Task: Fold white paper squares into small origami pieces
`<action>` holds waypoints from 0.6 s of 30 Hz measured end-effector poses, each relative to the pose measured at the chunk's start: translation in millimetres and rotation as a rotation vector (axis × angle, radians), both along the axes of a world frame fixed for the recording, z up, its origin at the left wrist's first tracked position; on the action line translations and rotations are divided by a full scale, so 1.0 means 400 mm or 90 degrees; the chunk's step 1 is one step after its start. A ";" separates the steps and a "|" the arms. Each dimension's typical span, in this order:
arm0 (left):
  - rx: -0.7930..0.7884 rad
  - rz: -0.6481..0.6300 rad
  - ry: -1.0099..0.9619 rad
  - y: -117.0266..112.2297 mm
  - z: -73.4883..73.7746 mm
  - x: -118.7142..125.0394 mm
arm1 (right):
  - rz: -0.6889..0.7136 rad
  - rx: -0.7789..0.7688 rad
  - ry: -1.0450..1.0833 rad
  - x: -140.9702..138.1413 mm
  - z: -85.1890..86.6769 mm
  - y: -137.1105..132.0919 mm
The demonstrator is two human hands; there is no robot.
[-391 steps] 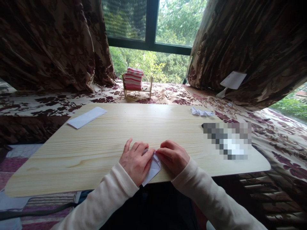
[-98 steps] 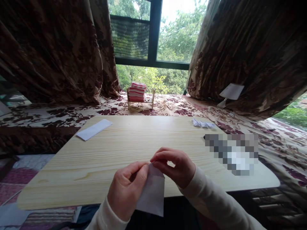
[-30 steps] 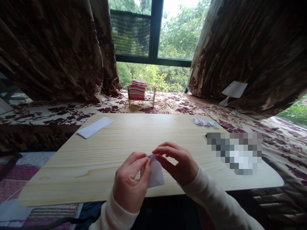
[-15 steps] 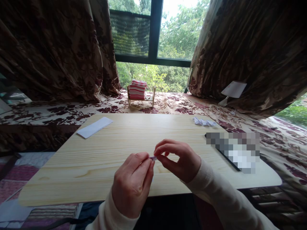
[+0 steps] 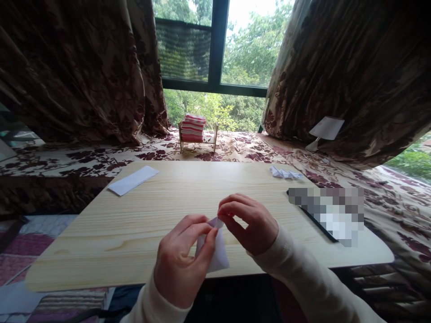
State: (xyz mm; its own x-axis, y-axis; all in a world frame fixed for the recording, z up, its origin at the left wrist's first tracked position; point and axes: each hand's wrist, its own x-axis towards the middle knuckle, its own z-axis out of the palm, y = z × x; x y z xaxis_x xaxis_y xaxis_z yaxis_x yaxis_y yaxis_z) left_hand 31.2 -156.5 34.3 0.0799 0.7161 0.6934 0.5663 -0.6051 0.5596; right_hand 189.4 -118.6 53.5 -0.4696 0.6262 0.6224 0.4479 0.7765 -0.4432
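A small folded white paper piece [image 5: 217, 251] is held up just above the near edge of the light wooden table [image 5: 188, 193]. My left hand [image 5: 180, 264] grips its left side, fingers curled round it. The fingertips of my right hand [image 5: 251, 222] pinch its top corner. Both sleeves are cream-coloured. Most of the paper's left half is hidden behind my left fingers.
A folded white paper strip [image 5: 133, 180] lies at the table's far left. Small folded paper pieces [image 5: 285, 172] sit at the far right. A blurred-out dark flat object [image 5: 325, 208] rests on the right edge. A small wooden rack of red-striped cloth [image 5: 197, 130] stands by the window.
Since half a second ago the paper has turned so its white face shows again below my fingers. Both hands stay together above the table's near edge.
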 end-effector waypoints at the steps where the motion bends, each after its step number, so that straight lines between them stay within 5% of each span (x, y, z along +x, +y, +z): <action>1: -0.070 -0.007 -0.035 0.000 0.006 -0.001 | 0.001 -0.003 -0.003 0.001 0.000 -0.001; 5: -0.320 -0.061 -0.143 0.014 0.027 -0.008 | 0.016 -0.019 -0.010 0.000 0.002 -0.005; 11: -0.312 -0.134 -0.043 0.039 0.031 -0.013 | 0.039 -0.073 0.033 -0.009 -0.003 0.006; 18: -0.504 -0.111 -0.552 0.024 -0.009 -0.009 | 0.010 -0.373 0.230 -0.018 -0.038 -0.005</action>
